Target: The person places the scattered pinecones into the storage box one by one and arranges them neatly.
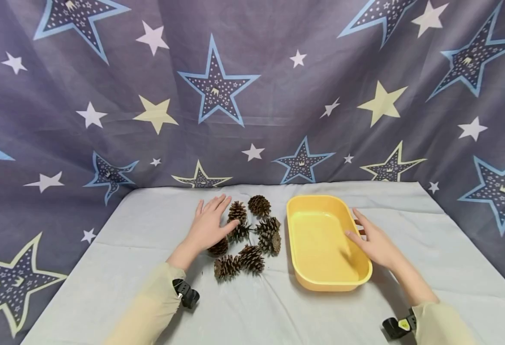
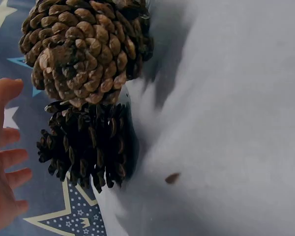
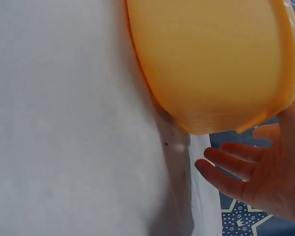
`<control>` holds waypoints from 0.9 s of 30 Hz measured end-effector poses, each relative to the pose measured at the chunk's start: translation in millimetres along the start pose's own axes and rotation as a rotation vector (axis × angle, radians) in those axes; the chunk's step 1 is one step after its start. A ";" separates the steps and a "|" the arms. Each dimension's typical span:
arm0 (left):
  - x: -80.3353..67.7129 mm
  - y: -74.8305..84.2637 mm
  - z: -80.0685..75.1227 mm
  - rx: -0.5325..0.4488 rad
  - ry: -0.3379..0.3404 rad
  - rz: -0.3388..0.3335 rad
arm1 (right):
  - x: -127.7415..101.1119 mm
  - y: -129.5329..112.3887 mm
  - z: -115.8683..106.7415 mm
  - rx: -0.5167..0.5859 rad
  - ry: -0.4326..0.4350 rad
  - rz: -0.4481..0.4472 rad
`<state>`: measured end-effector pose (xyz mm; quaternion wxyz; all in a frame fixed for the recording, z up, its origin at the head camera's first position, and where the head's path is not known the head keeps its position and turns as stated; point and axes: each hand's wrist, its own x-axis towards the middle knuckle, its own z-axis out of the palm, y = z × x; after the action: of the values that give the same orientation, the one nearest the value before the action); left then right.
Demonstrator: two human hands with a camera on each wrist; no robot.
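Note:
Several brown pine cones lie in a loose cluster on the cloth-covered table. Over the cluster's left side is my left hand, fingers straight and thumb spread, partly hiding a cone below it. The left wrist view shows a large cone and a darker one beside the hand, with nothing in its fingers. To the right stands a yellow plastic tub with nothing in it. My right hand is at its right side, thumb over the rim. Its other fingers extend loosely outside, apart from the wall.
A pale grey cloth covers the table. Behind it hangs a dark curtain printed with stars. A small brown flake lies on the cloth. Each wrist carries a black camera.

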<state>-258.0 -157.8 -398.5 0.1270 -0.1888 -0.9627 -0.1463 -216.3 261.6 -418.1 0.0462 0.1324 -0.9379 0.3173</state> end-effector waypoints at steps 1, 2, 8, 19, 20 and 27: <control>1.1 1.0 0.5 -0.011 0.005 0.001 | -0.5 -0.3 0.1 0.009 0.000 0.009; 2.1 1.8 1.0 -0.023 0.011 0.006 | -1.0 -0.8 0.2 0.022 0.000 0.018; 9.0 6.2 3.4 -0.091 0.005 -0.010 | -4.4 -3.4 1.0 0.105 -0.006 0.080; 27.7 7.6 6.4 -0.189 -0.046 -0.093 | -6.3 1.9 2.0 0.256 -0.026 0.095; 29.4 7.6 6.6 -0.192 -0.050 -0.101 | -6.3 2.3 1.4 0.269 -0.034 0.101; 39.6 7.0 12.4 -0.211 -0.071 -0.132 | -6.8 2.2 -1.7 0.318 -0.084 0.111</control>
<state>-293.0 -134.6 -396.4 0.0625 -0.1424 -0.9562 -0.2478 -210.3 265.8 -419.2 -0.0320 0.0993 -0.8829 0.4579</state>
